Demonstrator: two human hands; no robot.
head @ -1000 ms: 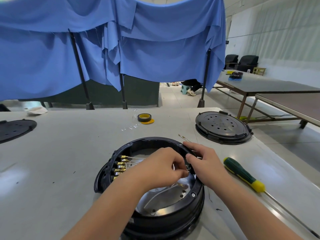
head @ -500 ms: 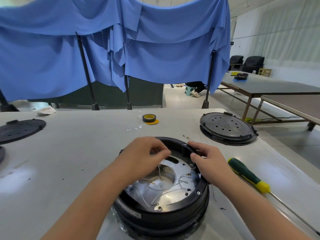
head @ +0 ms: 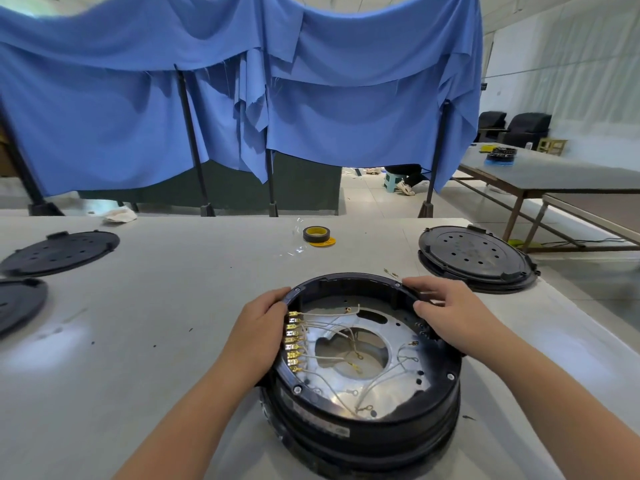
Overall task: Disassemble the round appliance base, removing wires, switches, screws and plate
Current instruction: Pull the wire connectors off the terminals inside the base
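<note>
The round black appliance base stands open side up on the grey table, near the front. Inside it lies a shiny metal plate with a large central hole. Loose white wires with ring ends cross the plate. A row of gold terminals lines the left inner wall. My left hand grips the base's left rim, fingers curled over the edge by the terminals. My right hand grips the far right rim, thumb inside the wall.
Black round covers lie on the table: one at the right, two at the left. A roll of black and yellow tape sits at the back centre. More tables stand beyond on the right.
Both hands have left the wiring inside the base and moved apart to grip its left and right rims. The view has shifted, and the green screwdriver is out of sight.
</note>
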